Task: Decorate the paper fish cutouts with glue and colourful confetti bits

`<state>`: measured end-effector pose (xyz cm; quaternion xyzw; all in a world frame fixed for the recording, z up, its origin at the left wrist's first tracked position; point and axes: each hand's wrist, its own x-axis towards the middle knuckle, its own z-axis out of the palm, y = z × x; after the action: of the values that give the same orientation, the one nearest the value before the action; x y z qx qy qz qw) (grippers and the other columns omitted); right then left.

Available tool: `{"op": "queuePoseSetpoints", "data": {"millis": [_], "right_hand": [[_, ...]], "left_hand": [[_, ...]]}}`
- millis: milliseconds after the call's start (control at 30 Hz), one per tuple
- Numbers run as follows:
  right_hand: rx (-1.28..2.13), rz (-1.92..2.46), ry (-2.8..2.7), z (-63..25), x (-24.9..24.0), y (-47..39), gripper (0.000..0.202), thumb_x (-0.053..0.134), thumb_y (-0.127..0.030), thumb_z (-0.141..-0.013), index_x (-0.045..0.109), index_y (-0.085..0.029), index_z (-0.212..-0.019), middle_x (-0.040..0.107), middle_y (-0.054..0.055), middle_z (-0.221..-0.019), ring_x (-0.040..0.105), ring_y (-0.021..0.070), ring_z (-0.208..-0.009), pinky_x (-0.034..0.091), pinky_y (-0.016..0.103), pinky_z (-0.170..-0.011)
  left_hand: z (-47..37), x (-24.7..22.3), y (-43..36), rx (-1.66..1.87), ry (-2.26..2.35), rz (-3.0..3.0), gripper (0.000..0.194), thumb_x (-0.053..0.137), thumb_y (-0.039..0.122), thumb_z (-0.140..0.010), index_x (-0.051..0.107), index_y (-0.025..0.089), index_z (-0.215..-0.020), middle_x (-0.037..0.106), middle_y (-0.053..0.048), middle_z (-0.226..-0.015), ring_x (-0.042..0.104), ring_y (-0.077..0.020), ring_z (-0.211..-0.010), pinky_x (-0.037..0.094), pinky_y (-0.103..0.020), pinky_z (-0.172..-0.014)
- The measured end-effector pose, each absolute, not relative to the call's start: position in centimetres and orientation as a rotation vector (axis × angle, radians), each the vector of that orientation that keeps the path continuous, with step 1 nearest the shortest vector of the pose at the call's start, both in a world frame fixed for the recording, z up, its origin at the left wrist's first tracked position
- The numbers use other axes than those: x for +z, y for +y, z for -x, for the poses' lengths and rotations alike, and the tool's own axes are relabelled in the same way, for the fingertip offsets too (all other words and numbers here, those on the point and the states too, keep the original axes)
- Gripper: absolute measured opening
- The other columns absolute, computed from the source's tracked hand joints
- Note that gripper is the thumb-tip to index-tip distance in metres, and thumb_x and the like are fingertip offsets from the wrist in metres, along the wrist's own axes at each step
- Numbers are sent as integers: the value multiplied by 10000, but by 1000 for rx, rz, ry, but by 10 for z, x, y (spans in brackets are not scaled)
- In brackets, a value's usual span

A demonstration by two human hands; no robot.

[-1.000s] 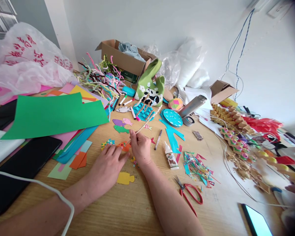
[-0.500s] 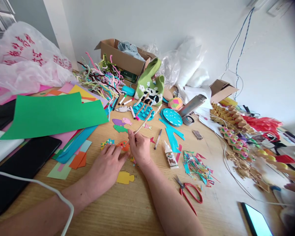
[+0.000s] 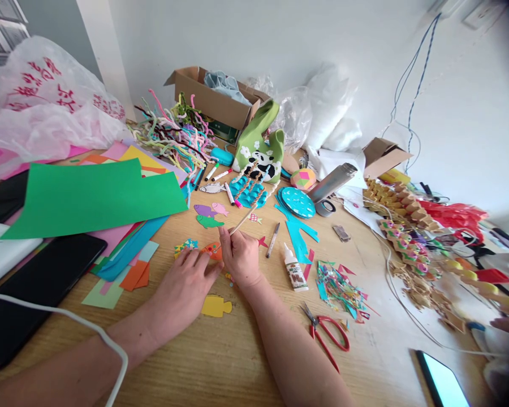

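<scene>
My right hand is closed round a thin wooden stick held like a pen, its lower tip at an orange paper fish. Beside it my left hand lies on the table, fingers stretched out and thumb apart, with its fingertips on the fish's near edge; they hide part of it. A patterned blue-and-yellow paper piece shows just beyond those fingers. Farther up lie a green paper fish, a purple one and a pink one. Nearer me is a yellow paper cutout.
Right of my hands are a glue bottle, a pen, paper scraps and red-handled scissors. Green card covers coloured sheets on the left. A metal flask leans at the back. A white cable crosses my left forearm.
The stick has shifted slightly in my right hand, its upper end now lower and less far out. My left hand keeps its place on the orange paper fish.
</scene>
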<state>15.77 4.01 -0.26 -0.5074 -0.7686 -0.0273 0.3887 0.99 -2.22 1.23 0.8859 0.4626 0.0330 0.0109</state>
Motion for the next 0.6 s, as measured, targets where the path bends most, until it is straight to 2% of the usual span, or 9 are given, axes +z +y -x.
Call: {"op": "queuePoseSetpoints", "data": {"millis": [400, 600], "right_hand": [[-99, 1241, -1985, -160, -4, 41, 425, 357, -299, -1029, 468, -202, -631, 512, -14, -505, 475, 96, -451, 270, 236, -493], [-96, 1217, -1984, -161, -3, 41, 404, 376, -273, -1019, 460, -208, -630, 513, -13, -503, 485, 107, -447, 261, 248, -486]], "left_hand": [[-10, 13, -22, 114, 1444, -2766, 463, 469, 109, -874, 577, 239, -1305, 617, -131, -1132, 543, -292, -1083, 407, -486, -999], [-10, 12, -22, 127, 1448, -2757, 461, 470, 110, -867, 589, 242, -1291, 621, -126, -1087, 544, -296, -1059, 423, -479, -977]]}}
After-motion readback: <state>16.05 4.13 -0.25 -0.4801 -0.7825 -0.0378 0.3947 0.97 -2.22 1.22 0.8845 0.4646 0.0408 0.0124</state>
